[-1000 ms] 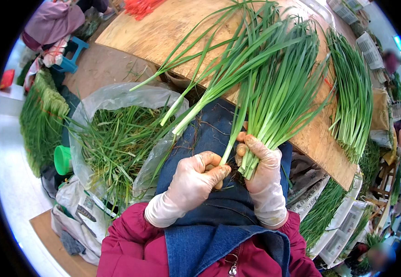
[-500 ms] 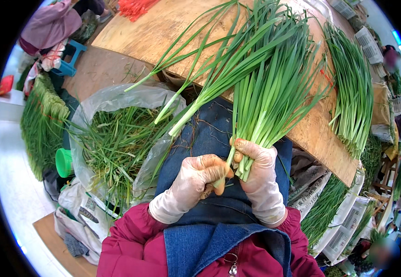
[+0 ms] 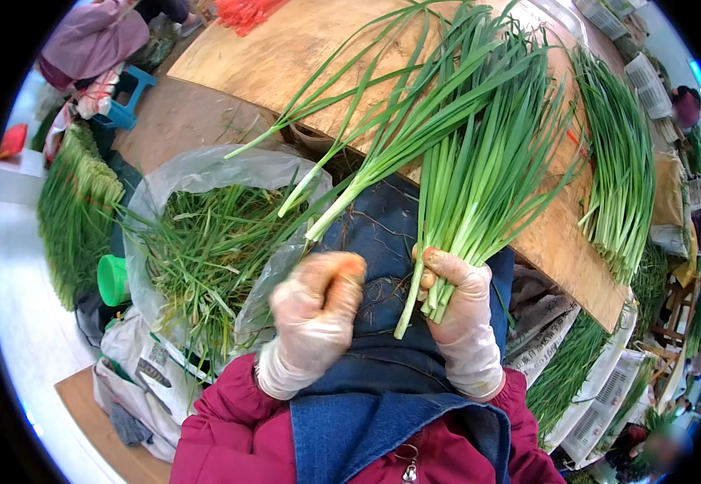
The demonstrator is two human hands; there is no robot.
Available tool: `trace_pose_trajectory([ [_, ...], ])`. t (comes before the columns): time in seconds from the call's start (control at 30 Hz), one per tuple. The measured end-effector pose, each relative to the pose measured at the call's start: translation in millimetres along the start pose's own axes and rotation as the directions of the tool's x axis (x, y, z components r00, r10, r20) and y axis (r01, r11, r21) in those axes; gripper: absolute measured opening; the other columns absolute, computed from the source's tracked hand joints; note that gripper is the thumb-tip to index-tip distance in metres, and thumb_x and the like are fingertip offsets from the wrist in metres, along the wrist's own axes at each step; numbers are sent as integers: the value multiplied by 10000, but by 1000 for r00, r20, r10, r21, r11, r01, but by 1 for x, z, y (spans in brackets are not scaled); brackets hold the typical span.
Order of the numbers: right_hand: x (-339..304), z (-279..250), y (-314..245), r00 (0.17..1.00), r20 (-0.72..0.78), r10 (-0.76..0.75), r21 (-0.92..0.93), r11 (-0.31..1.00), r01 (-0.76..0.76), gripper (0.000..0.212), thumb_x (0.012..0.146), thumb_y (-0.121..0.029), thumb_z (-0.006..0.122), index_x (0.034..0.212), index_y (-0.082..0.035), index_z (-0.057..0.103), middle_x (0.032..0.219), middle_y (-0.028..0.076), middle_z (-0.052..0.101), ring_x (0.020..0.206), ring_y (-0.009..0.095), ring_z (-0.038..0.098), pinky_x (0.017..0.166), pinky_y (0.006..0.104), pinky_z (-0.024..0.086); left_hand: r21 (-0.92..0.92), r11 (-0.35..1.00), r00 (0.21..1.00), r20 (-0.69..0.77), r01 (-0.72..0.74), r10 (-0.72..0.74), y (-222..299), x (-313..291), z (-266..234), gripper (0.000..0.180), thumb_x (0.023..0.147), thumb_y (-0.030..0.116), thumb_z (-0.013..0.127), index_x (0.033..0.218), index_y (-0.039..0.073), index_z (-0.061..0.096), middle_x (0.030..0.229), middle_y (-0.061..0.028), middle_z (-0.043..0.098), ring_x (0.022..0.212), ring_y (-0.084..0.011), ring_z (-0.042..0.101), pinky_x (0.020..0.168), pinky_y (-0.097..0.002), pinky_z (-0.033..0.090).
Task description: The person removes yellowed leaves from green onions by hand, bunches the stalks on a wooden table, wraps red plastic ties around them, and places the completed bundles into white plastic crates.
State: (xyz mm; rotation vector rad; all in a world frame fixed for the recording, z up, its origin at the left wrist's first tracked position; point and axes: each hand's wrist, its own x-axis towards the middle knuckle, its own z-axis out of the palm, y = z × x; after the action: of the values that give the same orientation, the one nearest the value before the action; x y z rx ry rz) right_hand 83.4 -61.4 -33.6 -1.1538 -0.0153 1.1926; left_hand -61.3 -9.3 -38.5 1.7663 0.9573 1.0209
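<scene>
My gloved right hand (image 3: 465, 302) is wrapped round the pale stem ends of a bunch of garlic chives (image 3: 479, 189), whose long green leaves fan out over the board. One stem hangs lower than the others, beside the thumb. My gloved left hand (image 3: 314, 310) is apart from the bunch, over my lap, its fingers curled closed and slightly blurred; whatever they hold, if anything, is hidden. Loose garlic chives (image 3: 367, 173) lie across the edge of the wooden board (image 3: 246, 60), stem ends sticking out past it. A tied bundle of garlic chives (image 3: 621, 161) rests on the board's right side.
Beside my left arm, a clear plastic bag (image 3: 150, 206) is full of loose leaves and scraps. A green cup (image 3: 112, 281), a standing chive bundle (image 3: 76, 218) and a blue stool (image 3: 130, 97) are further left. Wrapped chives (image 3: 564, 371) lie at right. Another person (image 3: 92, 40) sits far left.
My left hand has drawn away from the stem ends, toward the left, fingers still closed. The right hand keeps its grip, and one stem now shows freely below it.
</scene>
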Motion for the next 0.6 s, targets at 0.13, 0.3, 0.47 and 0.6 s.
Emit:
trace_pose_trajectory([
  [0.13,2,-2,3,1000,-16,5,-2,1000,-5,180,722,-70,569,820,81,568,530,50,522,408,127,474,401,209,413,548,822,974,-56,-153,219,-11,28,-15,261,735,17,607,989,-10,556,870,-110,539,551,-169,485,518,-251,402],
  [0.3,2,-1,1,999,-31,6,-44,999,-8,180,724,-75,581,826,73,569,538,53,527,413,126,482,398,210,410,208,977,999,26,40,-46,-20,26,-10,171,754,16,600,916,-33,584,771,-77,592,661,-108,528,611,-211,420],
  [0.47,-2,-1,-5,992,-76,-97,-160,983,84,159,752,-92,580,837,37,547,570,69,535,423,123,489,396,201,406,-6,968,968,6,252,-252,9,3,-1,168,734,-40,608,891,-2,561,730,14,534,619,-27,437,556,-154,361],
  [0.6,-3,-15,-23,994,-103,-41,-132,991,27,211,770,-169,604,836,24,547,631,73,571,454,122,529,376,203,414,-185,875,893,145,447,-425,7,4,-1,223,733,18,624,928,-23,526,678,-10,523,511,-38,416,464,-168,354],
])
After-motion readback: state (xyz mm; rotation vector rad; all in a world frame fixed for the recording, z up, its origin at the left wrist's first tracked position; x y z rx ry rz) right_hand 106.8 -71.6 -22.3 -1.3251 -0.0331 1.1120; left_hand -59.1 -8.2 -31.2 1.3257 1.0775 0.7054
